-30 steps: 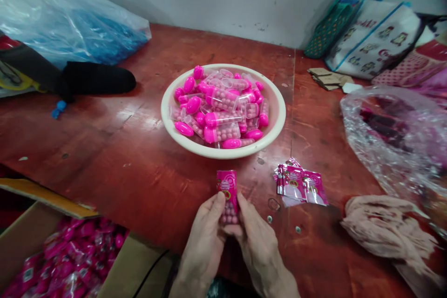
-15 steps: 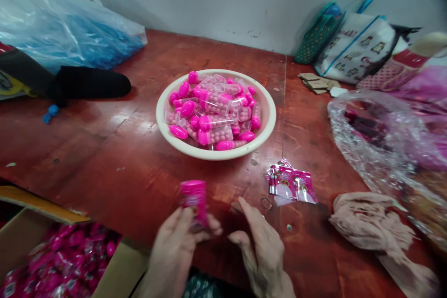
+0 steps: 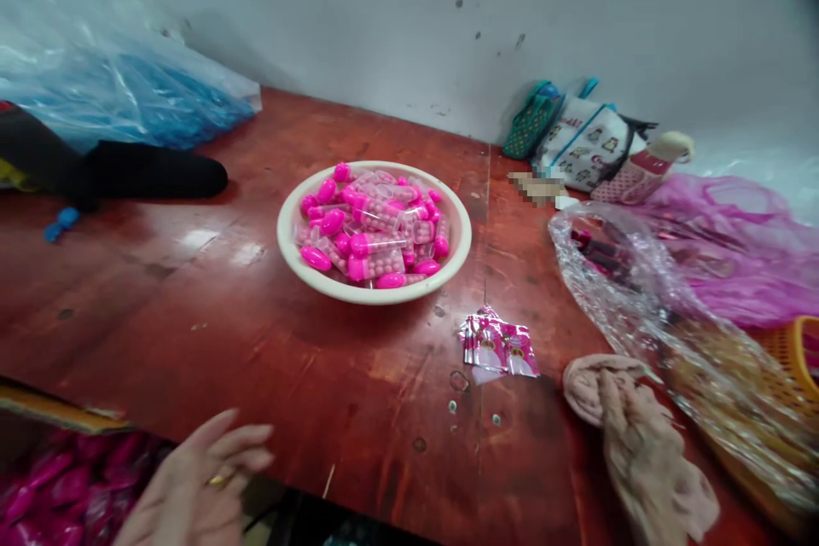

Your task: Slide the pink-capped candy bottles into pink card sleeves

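Observation:
My left hand point(image 3: 208, 478), with a ring on one finger, hovers over the table's front edge beside the box of pink packets point(image 3: 64, 486). Its fingers are apart and nothing is in them. Far to the right, my right hand point(image 3: 643, 452) has its bunched fingers pressed into a crumpled beige cloth point(image 3: 585, 380). A small pile of pink foil sachets point(image 3: 502, 345) lies between the hands. Behind it stands a cream bowl point(image 3: 374, 297) heaped with clear tubes of small pink balls with bright pink caps point(image 3: 377, 243).
A clear plastic bag point(image 3: 595, 273) and pink plastic point(image 3: 735, 230) lie along the right, with an orange basket point(image 3: 799, 358). Bags point(image 3: 576, 141) lean on the back wall. At left are a large bag of blue things point(image 3: 153, 94) and a black padded object point(image 3: 153, 171).
The pink packet has left my left hand, which has moved left and opened beside the box. My right hand has gone right onto the cloth. The view has shifted.

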Demonstrator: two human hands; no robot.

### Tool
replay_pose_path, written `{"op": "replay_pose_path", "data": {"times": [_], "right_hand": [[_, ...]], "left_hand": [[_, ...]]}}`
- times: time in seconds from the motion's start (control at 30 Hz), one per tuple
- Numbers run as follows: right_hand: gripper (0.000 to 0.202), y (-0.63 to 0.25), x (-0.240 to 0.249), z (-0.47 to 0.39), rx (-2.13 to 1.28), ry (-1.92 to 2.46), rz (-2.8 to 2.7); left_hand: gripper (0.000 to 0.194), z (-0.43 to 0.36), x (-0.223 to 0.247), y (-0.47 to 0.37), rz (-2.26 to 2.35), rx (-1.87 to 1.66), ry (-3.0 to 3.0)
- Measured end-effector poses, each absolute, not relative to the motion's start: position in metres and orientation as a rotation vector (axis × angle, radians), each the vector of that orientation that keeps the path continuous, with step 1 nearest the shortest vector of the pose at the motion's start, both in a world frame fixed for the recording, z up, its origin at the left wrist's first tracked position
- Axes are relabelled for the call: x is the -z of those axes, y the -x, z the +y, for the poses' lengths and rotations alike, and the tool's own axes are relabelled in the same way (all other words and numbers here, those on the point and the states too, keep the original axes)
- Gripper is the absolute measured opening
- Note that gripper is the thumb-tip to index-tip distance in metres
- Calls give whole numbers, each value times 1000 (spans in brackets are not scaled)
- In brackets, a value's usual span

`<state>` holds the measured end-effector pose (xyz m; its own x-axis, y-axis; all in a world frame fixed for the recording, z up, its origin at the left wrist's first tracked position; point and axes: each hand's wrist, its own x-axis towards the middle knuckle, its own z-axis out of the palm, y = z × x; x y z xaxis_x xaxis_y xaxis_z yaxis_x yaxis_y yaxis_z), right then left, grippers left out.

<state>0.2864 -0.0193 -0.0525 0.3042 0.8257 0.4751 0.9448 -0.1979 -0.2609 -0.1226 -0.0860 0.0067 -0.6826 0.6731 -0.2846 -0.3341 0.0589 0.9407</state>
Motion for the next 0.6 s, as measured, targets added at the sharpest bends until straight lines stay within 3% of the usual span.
{"op": "replay_pose_path", "data": {"times": [0.2, 0.3, 0.5, 0.6], "right_hand": [[49, -262, 15, -9, 418, 1970, -1455], [47, -233, 7, 0, 400, 1902, -1604], [41, -200, 31, 17, 296, 2025, -1726], [41, -202, 39, 20, 277, 2073, -1678]], "left_hand": [[17, -48, -31, 44, 1498, -1198, -1034], [18, -25, -24, 9, 1455, -1112, -1538], [47, 6, 23, -50, 1343, -741, -2298], [51, 8, 43, -57, 1369, -630, -2400]]}}
